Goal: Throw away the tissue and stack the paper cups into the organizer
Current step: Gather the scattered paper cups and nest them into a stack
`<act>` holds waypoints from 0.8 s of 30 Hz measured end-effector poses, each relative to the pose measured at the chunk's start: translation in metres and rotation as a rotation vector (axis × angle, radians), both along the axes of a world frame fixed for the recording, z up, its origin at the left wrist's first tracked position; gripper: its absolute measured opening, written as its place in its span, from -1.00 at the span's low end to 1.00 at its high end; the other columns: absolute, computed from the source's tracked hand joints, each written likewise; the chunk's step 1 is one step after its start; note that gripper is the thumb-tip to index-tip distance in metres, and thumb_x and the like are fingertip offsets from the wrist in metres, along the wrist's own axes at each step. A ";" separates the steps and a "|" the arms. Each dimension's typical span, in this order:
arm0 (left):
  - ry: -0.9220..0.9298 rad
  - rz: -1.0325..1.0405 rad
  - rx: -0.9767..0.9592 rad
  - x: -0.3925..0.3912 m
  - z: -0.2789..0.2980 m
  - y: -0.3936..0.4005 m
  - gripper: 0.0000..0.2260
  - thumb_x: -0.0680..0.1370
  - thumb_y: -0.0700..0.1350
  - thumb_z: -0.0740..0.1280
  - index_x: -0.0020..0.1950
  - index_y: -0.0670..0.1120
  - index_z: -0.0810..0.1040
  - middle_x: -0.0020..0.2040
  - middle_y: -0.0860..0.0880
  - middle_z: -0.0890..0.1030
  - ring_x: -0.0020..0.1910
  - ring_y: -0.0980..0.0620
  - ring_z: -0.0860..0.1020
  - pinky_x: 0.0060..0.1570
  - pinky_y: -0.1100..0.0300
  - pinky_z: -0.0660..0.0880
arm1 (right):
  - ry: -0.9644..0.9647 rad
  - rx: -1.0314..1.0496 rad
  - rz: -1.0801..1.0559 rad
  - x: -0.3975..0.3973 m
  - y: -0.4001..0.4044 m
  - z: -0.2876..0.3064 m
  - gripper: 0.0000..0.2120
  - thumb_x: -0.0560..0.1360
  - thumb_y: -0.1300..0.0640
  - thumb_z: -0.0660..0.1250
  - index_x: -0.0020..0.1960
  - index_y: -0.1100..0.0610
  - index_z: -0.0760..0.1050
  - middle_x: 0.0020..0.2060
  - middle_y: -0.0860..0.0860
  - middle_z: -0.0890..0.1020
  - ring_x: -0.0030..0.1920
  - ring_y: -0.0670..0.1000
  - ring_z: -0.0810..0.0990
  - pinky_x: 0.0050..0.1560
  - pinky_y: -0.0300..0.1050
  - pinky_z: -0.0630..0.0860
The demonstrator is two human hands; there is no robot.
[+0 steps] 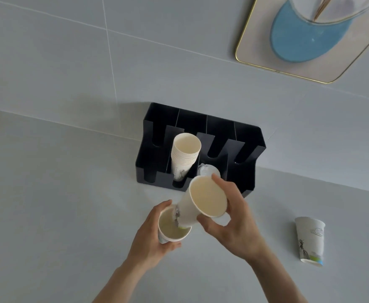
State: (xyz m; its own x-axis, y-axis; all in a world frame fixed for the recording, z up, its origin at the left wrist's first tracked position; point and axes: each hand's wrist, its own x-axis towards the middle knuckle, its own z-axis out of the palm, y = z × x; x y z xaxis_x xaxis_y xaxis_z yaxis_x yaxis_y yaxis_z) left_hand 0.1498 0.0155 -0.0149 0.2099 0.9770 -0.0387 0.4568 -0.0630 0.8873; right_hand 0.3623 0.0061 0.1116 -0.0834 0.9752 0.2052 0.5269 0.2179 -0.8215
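Paper cup [203,202], pinched at the rim by the right hand [238,224], enters the left hand's [148,239] gripped cup [172,230] tilted; it may jam or crush. Organizer [240,171] stack [184,154] waits; no tissue visible, seemingly.

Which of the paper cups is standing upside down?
The lone cup at the right on the counter: its rim is down, while the held cups and the organizer's stack show open mouths.
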 end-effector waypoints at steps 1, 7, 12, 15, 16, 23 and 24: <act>0.005 -0.012 -0.002 0.000 0.000 0.001 -0.04 0.22 0.05 0.66 0.44 0.35 0.15 0.26 0.38 0.43 0.21 0.30 0.47 0.14 0.21 0.54 | -0.009 -0.014 0.004 -0.003 -0.001 -0.002 -0.12 0.36 -0.14 0.54 0.56 0.05 0.26 0.31 0.03 0.48 0.29 0.10 0.52 0.15 0.04 0.64; 0.040 -0.051 -0.030 -0.002 0.002 0.003 -0.05 0.20 0.10 0.64 0.40 0.39 0.11 0.22 0.33 0.48 0.17 0.17 0.54 0.09 0.17 0.59 | -0.020 -0.022 0.036 -0.014 0.002 -0.002 -0.10 0.36 -0.12 0.57 0.59 -0.07 0.23 0.35 -0.06 0.47 0.34 0.05 0.50 0.22 0.07 0.62; 0.029 -0.040 -0.010 0.001 0.003 0.002 -0.12 0.21 0.12 0.64 0.28 0.49 0.11 0.16 0.35 0.49 0.11 0.21 0.56 -0.03 0.34 0.55 | -0.047 -0.016 0.073 -0.021 -0.001 -0.006 -0.09 0.34 0.01 0.65 0.57 -0.07 0.26 0.36 -0.17 0.48 0.36 -0.02 0.50 0.25 -0.01 0.61; 0.003 -0.036 -0.022 0.001 0.004 0.002 -0.11 0.21 0.13 0.63 0.32 0.45 0.12 0.20 0.32 0.51 0.16 0.25 0.54 0.04 0.30 0.54 | -0.096 -0.056 0.101 -0.024 -0.002 -0.015 -0.09 0.33 -0.01 0.64 0.56 -0.10 0.27 0.34 -0.20 0.48 0.34 -0.07 0.50 0.27 -0.04 0.57; 0.000 -0.038 -0.023 0.001 0.005 0.002 -0.11 0.21 0.13 0.63 0.33 0.43 0.13 0.21 0.32 0.51 0.17 0.25 0.53 0.05 0.31 0.53 | -0.141 -0.073 0.113 -0.024 -0.003 -0.020 -0.08 0.33 -0.04 0.64 0.57 -0.10 0.25 0.35 -0.21 0.46 0.34 -0.09 0.49 0.29 -0.03 0.56; -0.033 -0.063 -0.058 -0.003 0.012 0.001 0.03 0.20 0.10 0.64 0.50 0.32 0.09 0.39 0.35 0.35 0.30 0.24 0.45 0.15 0.27 0.48 | -0.247 -0.208 0.117 -0.015 -0.005 -0.052 -0.19 0.47 -0.20 0.47 0.61 -0.07 0.22 0.42 -0.21 0.47 0.37 -0.15 0.47 0.38 -0.03 0.48; -0.041 -0.066 -0.059 -0.004 0.014 0.001 0.05 0.20 0.10 0.64 0.52 0.31 0.07 0.42 0.36 0.32 0.31 0.23 0.45 0.16 0.26 0.49 | -0.268 -0.197 0.130 -0.014 -0.004 -0.054 -0.22 0.49 -0.15 0.48 0.61 -0.05 0.23 0.41 -0.19 0.48 0.35 -0.14 0.48 0.37 -0.04 0.49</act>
